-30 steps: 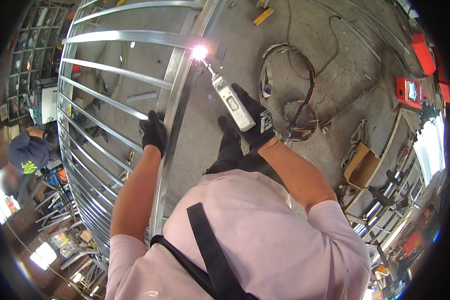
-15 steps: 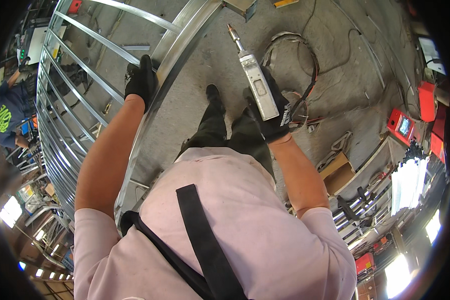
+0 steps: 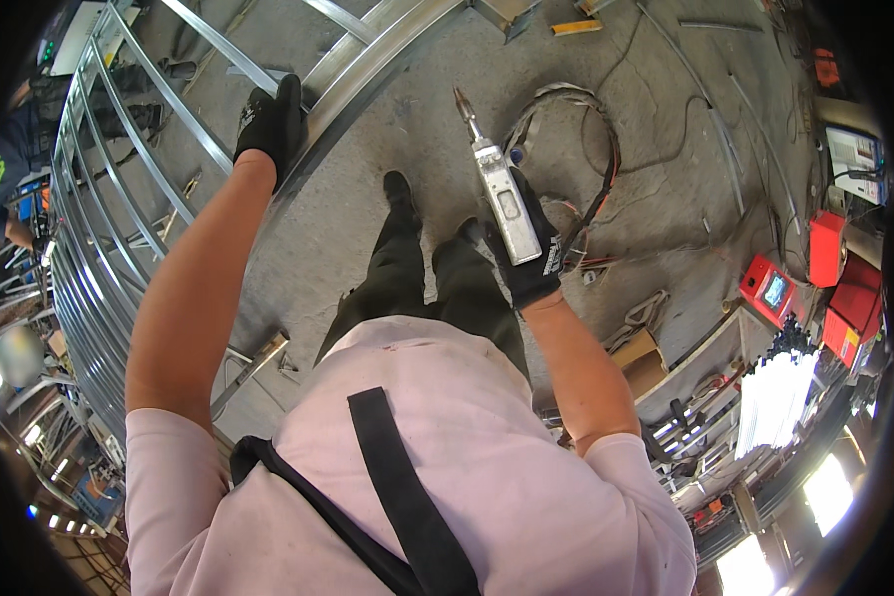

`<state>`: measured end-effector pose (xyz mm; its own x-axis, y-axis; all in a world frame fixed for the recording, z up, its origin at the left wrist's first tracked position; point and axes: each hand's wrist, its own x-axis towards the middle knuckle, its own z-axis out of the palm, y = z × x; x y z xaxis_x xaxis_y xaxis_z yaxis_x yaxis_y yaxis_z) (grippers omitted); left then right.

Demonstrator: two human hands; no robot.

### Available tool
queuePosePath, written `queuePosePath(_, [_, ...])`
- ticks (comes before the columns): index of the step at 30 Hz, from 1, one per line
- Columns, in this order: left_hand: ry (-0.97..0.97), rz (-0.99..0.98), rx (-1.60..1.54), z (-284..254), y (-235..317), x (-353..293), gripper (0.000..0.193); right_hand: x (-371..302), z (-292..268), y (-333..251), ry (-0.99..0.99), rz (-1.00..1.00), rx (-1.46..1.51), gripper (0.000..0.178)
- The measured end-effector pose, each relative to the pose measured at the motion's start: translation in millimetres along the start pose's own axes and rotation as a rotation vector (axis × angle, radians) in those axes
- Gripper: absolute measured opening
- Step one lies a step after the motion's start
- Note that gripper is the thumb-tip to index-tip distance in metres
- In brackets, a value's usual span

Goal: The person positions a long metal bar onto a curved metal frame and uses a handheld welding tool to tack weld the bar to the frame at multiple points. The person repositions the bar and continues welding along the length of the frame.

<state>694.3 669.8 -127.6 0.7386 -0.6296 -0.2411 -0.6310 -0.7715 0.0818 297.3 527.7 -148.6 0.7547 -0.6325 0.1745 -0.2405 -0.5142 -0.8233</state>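
My left hand (image 3: 268, 124), in a black glove, grips the side rail of a long shiny metal frame (image 3: 375, 62) at upper left. Many thin parallel bars branch off that rail; the fingertips are partly hidden behind it. In my right hand (image 3: 534, 266), also gloved in black, is a silver-white welding gun (image 3: 510, 207) with a slim copper-coloured nozzle pointing up and away from me. The fingers wrap under its body, and the nozzle tip is in the air, apart from the frame. A cable loop (image 3: 611, 149) lies on the floor beyond the right hand.
Another person (image 3: 15, 169) is at the far left, beyond the bars. Red machines (image 3: 768, 285) stand to the right, near an open cardboard box (image 3: 638, 363) and a bundle of bright metal tubes (image 3: 777, 397). Loose rods (image 3: 725, 149) and a yellow bar (image 3: 575, 28) lie on the concrete floor.
My view has shifted, and my legs have changed position as in a step. The left hand stays on the rail, and the welding gun stays in the right hand.
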Motion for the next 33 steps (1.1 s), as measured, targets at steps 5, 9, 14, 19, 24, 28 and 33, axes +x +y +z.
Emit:
queuePosePath(5, [0.016, -0.199, -0.220, -1.1, 3.8, 9.3, 0.067, -17.0, -6.4, -0.2, -0.042, 0.011, -0.025, 0.061])
queuePosePath(9, [0.138, -0.224, -0.243, -2.6, 10.4, 5.3, 0.074, -28.7, -12.1, -3.3, -0.065, 0.063, -0.006, 0.061])
queuePosePath(14, [0.305, -0.207, -0.366, -7.6, 22.2, -2.8, 0.077, -34.5, -11.7, 1.4, -0.070, 0.032, 0.005, 0.061])
queuePosePath(19, [0.413, -0.145, -0.528, -18.7, 37.4, -26.2, 0.069, -34.5, -11.9, 1.2, -0.077, -0.026, -0.017, 0.060])
queuePosePath(24, [0.478, 0.160, -0.319, -21.3, 41.3, -113.2, 0.056, -42.9, -9.5, -7.3, -0.128, -0.048, -0.070, 0.054])
queuePosePath(28, [0.411, 0.307, -0.211, -7.3, 6.2, -206.3, 0.060, -58.5, 5.0, -18.0, -0.220, 0.019, 0.128, 0.050])
queuePosePath(33, [0.278, 0.193, -0.290, 23.3, -62.1, -317.7, 0.054, -80.4, 17.2, -34.7, -0.381, 0.063, 0.216, 0.054])
